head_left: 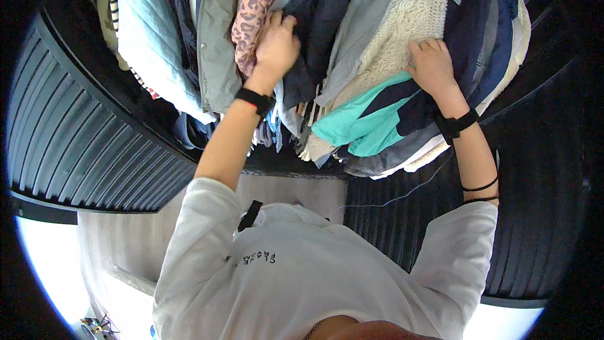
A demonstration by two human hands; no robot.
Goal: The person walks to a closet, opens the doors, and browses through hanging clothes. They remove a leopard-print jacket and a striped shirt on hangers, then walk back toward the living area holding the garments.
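Observation:
Between a pink leopard-print garment (257, 14) and a dark navy garment (321, 23) is my left hand (278, 47), its fingers bent against the fabric. Some of its fingertips are hidden, so its hold is unclear. My right hand (432, 68) rests on the edge of a cream cable-knit garment (391, 33), thumb near a teal and navy garment (382, 113). Whether it pinches the knit cannot be told. A grey garment (363, 14) lies beside the knit. Left of the leopard print hang a grey-green snap-front jacket (219, 42) and a light blue garment (146, 42).
The clothes hang in a dense row. Ribbed black panels (89, 123) curve at the left, with more ribbed panels (519, 226) at the right. A thin cord (401, 198) runs below the clothes on the right. Pale flooring (127, 241) shows at the lower left.

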